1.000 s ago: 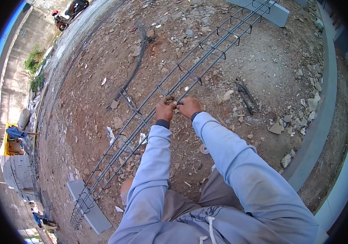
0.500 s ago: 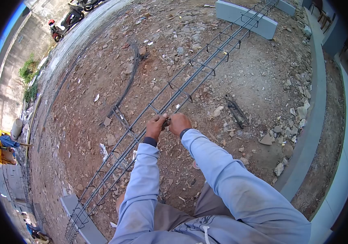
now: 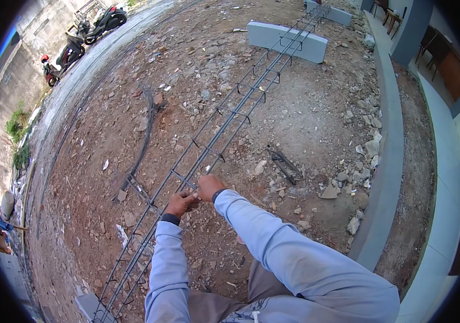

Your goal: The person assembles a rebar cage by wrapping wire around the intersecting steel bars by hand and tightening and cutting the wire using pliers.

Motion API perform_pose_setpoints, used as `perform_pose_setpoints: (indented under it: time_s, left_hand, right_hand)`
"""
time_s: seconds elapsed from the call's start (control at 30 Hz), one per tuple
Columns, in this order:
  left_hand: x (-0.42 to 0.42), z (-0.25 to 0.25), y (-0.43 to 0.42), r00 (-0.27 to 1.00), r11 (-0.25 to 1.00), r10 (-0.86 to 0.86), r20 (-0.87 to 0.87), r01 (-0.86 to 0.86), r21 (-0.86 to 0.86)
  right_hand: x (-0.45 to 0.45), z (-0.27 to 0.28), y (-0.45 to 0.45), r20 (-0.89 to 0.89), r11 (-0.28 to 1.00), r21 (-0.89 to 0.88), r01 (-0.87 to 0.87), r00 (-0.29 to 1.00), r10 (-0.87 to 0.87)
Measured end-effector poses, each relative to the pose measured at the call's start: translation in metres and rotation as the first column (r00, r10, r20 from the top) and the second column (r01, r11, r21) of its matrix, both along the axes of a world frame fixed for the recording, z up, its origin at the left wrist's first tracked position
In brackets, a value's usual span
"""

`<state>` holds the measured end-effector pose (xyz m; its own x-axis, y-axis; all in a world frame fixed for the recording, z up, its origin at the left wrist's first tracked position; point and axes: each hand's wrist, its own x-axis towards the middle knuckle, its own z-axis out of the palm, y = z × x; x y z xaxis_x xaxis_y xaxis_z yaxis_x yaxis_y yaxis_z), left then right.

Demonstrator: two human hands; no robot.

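A long steel rebar cage (image 3: 231,116) with square stirrups runs diagonally from the lower left to the top right, resting on pale blocks (image 3: 289,42). At its near side, around the middle, my left hand (image 3: 180,204) has its fingers bent together by a bar. Right beside it my right hand (image 3: 208,187) is closed in a pinch at the same spot. Whatever lies between the fingertips is too small to make out. A bundle of dark wire (image 3: 146,134) lies on the ground left of the cage.
A dark pincer-like tool (image 3: 285,166) lies on the dirt to the right. Rubble (image 3: 343,185) lies along a concrete kerb (image 3: 388,177). Motorcycles (image 3: 103,24) stand at the upper left. Another pale block (image 3: 91,308) supports the cage's lower end.
The view has shifted, so the cage and both hands appear lower and further left. More of the far blocks and motorcycles shows. The hands stay close together at the cage.
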<state>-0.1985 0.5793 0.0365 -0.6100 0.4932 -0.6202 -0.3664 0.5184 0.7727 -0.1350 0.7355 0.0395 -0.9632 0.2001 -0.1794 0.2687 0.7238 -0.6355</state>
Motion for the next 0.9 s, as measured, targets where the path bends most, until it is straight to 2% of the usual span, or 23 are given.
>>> perform_pose_setpoints:
  time_s: [0.13,0.27,0.37,0.5,0.63,0.73,0.87,0.9]
  left_hand:
    - [0.002,-0.022,-0.007,0.977,0.995,-0.064,-0.206,0.079,0.066]
    - [0.007,-0.028,-0.005,0.944,0.998,-0.052,-0.326,0.057,0.006]
    - [0.003,-0.030,-0.005,0.944,0.996,-0.092,-0.316,0.089,-0.025]
    - [0.010,-0.019,0.001,0.946,0.997,-0.053,-0.321,0.030,-0.077]
    - [0.020,-0.019,0.000,0.752,0.954,-0.260,-0.606,0.103,-0.282]
    - [0.023,-0.024,0.005,0.544,0.899,-0.375,-0.751,0.014,-0.438]
    - [0.023,-0.032,0.009,0.506,0.868,-0.410,-0.759,-0.040,-0.496]
    - [0.026,-0.026,0.013,0.535,0.854,-0.407,-0.741,-0.064,-0.516]
  right_hand:
    - [-0.006,0.014,-0.007,0.081,0.996,-0.022,0.088,0.993,-0.086]
    - [-0.007,0.033,-0.007,0.177,0.998,-0.028,0.053,0.983,-0.047]
    - [-0.018,0.013,-0.007,0.218,0.999,-0.038,-0.030,0.975,0.038]
    - [-0.015,0.017,-0.008,0.234,0.983,-0.110,0.148,0.965,-0.119]
    - [-0.015,0.022,-0.007,0.316,0.977,-0.137,0.161,0.942,-0.111]
    - [-0.017,0.020,-0.010,0.342,0.969,-0.145,0.198,0.929,-0.139]
    - [-0.019,0.013,-0.013,0.334,0.961,-0.176,0.213,0.931,-0.145]
    - [-0.017,0.015,-0.013,0.311,0.954,-0.191,0.229,0.936,-0.163]
